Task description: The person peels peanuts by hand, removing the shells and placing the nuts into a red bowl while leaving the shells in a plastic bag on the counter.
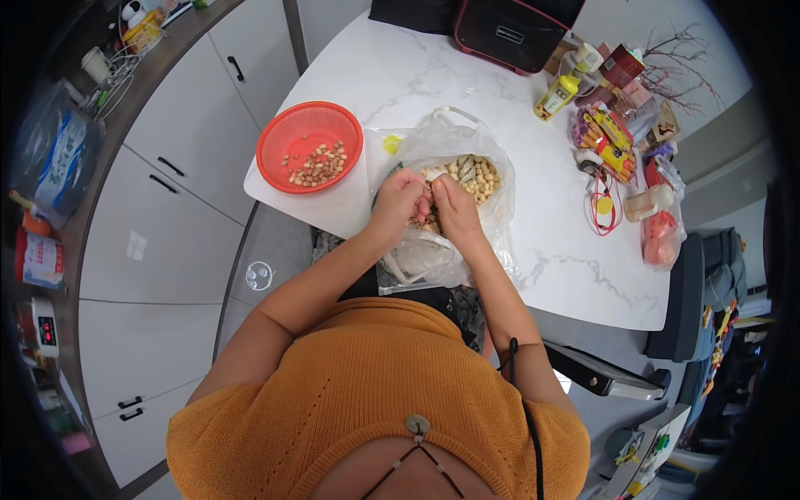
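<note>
My left hand [402, 202] and my right hand [454, 207] meet over an open clear plastic bag [492, 229]. Both are closed, fingertips together, on something small, mostly covered by the fingers, that looks like a peanut. Unshelled peanuts [482, 179] fill the far right part of the bag. Broken peanut shells [429, 223] lie below my hands, partly hidden by them. To the left stands a round red plastic basket [271, 150] with loose shelled peanut kernels [317, 167] on its bottom.
The white marbled table [400, 71] carries a black case [508, 33] at the back. At the right are a yellow bottle [560, 93], snack packages [612, 142], a red cord [607, 212] and a bag of round reddish things [661, 237]. White cabinets [175, 225] line the left side.
</note>
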Tool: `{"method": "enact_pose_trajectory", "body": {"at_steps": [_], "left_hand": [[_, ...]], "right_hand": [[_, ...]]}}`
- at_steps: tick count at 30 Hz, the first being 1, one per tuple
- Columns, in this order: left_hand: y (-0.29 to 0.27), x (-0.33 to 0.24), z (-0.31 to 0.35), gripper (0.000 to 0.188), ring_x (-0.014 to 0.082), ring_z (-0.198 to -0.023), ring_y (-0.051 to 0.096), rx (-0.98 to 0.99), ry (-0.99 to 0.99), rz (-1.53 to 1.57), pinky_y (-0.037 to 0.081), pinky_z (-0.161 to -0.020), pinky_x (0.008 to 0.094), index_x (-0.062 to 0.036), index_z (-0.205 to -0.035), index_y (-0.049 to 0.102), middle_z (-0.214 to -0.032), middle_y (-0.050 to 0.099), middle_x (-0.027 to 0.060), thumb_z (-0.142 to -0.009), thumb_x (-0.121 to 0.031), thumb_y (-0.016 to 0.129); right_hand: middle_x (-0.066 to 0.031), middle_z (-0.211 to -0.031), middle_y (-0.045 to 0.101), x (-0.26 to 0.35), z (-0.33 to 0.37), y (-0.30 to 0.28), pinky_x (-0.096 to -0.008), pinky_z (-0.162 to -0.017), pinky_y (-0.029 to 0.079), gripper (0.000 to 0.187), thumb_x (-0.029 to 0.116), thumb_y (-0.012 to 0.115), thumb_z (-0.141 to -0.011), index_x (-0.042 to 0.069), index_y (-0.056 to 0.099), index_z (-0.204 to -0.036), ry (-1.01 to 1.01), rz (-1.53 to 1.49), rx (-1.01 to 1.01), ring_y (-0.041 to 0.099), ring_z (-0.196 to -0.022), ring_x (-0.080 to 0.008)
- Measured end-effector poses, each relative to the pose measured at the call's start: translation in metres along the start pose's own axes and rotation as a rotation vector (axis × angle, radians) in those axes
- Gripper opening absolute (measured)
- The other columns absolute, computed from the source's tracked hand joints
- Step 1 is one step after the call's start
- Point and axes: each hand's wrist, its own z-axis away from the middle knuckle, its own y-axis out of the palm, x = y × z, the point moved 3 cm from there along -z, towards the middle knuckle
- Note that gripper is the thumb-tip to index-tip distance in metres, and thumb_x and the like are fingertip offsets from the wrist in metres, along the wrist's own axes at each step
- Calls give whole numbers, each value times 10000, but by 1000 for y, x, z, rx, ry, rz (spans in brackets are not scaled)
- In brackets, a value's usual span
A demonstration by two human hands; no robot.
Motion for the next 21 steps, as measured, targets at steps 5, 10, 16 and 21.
{"method": "enact_pose_trajectory", "body": {"at_steps": [5, 10, 16, 21], "left_hand": [[0, 3, -1, 106, 121, -565, 516, -4, -42, 35, 427, -457, 234, -39, -927, 456, -751, 519, 64, -824, -52, 436], [3, -1, 0, 125, 121, -589, 523, 30, -68, 43, 455, -484, 239, -20, -951, 460, -782, 517, 69, -840, -76, 446], [2, -3, 0, 90, 95, -591, 521, 62, -14, -29, 450, -485, 226, -34, -910, 485, -745, 530, 38, -860, -109, 495], [-2, -5, 1, 73, 86, -589, 521, 48, -6, -63, 446, -486, 216, -34, -883, 496, -742, 542, 32, -858, -102, 508]], "right_hand": [[-199, -634, 518, -2, -3, -1, -389, -558, 404, 275, 238, 412, -911, 4, 469, -779, 40, 54, -34, 535, -600, -339], [-191, -629, 509, -3, -3, -2, -369, -554, 402, 262, 216, 414, -908, -2, 467, -772, 39, 5, -61, 517, -581, -314], [-131, -623, 511, -6, -1, -1, -323, -556, 400, 260, 222, 430, -909, 1, 472, -779, 15, -95, -35, 500, -573, -221], [11, -657, 469, -13, 3, -6, -203, -547, 339, 218, 226, 449, -912, 41, 496, -807, 140, -335, 41, 410, -601, -66]]}}
